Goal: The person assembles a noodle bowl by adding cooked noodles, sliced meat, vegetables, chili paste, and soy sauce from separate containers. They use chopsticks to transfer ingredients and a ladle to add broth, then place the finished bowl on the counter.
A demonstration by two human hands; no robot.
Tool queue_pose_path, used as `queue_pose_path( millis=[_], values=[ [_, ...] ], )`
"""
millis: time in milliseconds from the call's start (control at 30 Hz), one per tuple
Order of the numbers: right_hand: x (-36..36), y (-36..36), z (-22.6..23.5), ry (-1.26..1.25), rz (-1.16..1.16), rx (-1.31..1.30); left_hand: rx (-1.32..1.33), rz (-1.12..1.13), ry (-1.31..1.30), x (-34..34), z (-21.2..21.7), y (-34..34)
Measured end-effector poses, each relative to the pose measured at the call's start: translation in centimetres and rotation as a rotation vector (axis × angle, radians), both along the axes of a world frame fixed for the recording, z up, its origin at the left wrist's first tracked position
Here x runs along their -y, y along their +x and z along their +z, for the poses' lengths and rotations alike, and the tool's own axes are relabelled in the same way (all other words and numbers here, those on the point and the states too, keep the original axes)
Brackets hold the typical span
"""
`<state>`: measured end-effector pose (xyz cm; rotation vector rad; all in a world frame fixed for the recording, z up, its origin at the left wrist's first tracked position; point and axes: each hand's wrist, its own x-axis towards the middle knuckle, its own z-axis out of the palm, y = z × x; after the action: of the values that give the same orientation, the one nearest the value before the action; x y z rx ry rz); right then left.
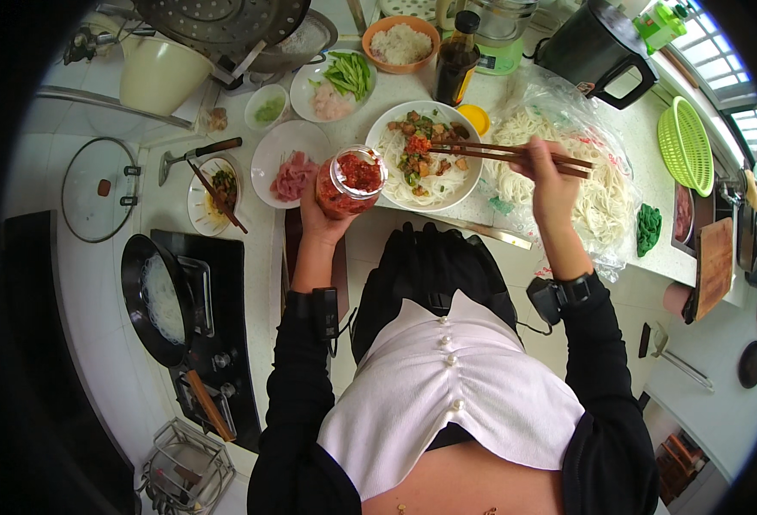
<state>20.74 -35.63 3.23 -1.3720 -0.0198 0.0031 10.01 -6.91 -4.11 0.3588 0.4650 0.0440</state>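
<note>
My left hand (321, 225) is wrapped round an open glass jar (350, 184) of chunky red chili sauce, held just left of a white bowl. In my right hand (550, 176) is a pair of long brown chopsticks (490, 153), their tips over that bowl. A red dab of chili sauce (419, 143) sits at the tips, above or on the food; I cannot tell which. White noodles (434, 184) fill the bowl (473, 183), topped with browned meat and greens. Beside it lie a plate of raw pink meat (291, 174) and an orange lid (474, 118).
A plastic bag of fresh noodles (528, 129) lies right of the bowl. Behind stand a dark sauce bottle (457, 64), a bowl of rice (400, 43) and a black kettle (597, 56). To the left, a wok (157, 296) with white noodles rests on the stove (232, 343).
</note>
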Motion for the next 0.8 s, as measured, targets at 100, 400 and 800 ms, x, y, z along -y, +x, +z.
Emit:
queue_pose_path(
  millis=[100, 400, 800],
  values=[
    [-2.0, -0.5, -1.5, -0.140, 0.126, 0.000, 0.025, 0.015, 0.003, -0.1, 0.0, -0.8],
    [2.0, 1.0, -0.8, -0.285, 0.069, 0.142, 0.058, 0.076, -0.061, -0.4, -0.5, -1.7],
    [5.3, 2.9, -9.3, -1.137, 0.479, 0.508, -0.040, 0.125, -0.130, 1.1, -0.6, -1.5]
  ],
)
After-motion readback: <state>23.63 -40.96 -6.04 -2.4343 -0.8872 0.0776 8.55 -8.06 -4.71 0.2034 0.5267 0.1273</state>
